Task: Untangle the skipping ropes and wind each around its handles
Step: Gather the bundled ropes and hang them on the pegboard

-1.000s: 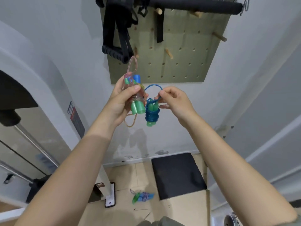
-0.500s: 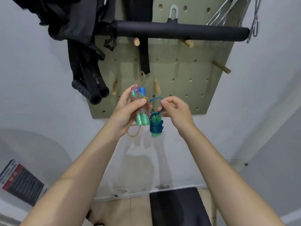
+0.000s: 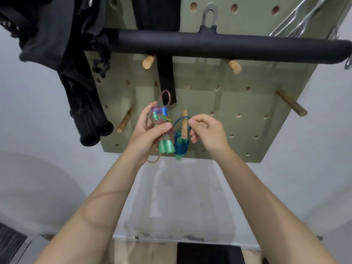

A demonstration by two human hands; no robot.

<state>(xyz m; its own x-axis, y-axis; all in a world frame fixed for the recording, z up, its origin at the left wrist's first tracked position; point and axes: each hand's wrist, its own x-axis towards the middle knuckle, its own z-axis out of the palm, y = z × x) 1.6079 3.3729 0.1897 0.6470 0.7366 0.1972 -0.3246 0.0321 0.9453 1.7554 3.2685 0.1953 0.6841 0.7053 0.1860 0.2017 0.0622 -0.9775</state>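
Olive pegboard (image 3: 219, 103) on a pale wall is being faced. A pink-roped skipping rope bundle (image 3: 163, 134) is being gripped by the left hand (image 3: 146, 134), fingers curled round it. The loop of the blue rope bundle (image 3: 181, 145), around a wooden peg (image 3: 184, 123), is being pinched by the right hand (image 3: 207, 133).

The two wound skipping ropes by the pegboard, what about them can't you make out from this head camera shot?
- Pink rope bundle: its middle is covered by the left hand, so the winding there is hidden.
- Blue rope: whether its loop is over the wooden peg or only in front of it is unclear in this one view.
- Right hand: its grip on the blue loop is too small to tell.
- Pegboard: its top is cut off by the frame edge.
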